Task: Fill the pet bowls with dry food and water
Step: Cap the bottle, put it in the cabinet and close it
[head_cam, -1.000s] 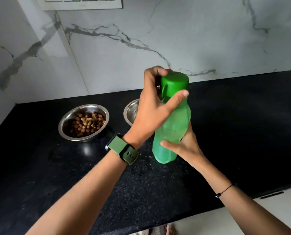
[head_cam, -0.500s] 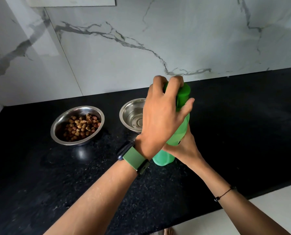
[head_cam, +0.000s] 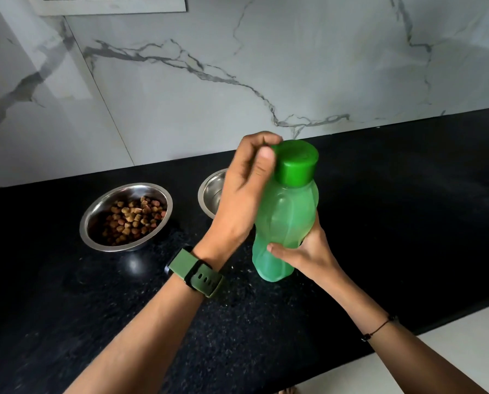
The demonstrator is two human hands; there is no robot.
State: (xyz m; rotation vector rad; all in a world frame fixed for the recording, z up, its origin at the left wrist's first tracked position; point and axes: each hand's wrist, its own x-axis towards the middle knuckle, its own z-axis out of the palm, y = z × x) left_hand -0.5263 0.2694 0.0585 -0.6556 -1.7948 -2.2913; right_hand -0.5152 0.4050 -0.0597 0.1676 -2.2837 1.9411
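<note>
Right hand (head_cam: pixel 308 255) grips the translucent green bottle (head_cam: pixel 284 223) upright; left hand (head_cam: pixel 244 189) pinches its darker screw cap (head_cam: pixel 296 162).

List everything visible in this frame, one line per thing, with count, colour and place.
Food bowl: 1, steel, left on counter, holding brown kibble.
Second bowl: 1, steel, behind left hand, contents hidden.
Bottle: 1, translucent green, held above counter.
Cap: 1, dark green, on bottle.
Counter: 1, black speckled.
Wall: white marble, grey veins.
Switch plate: 1, white, top left.
Watch: 1, green strap, left wrist.
Bracelet: 1, dark thread, right wrist.
Left hand: at cap.
Right hand: grip on bottle.
</note>
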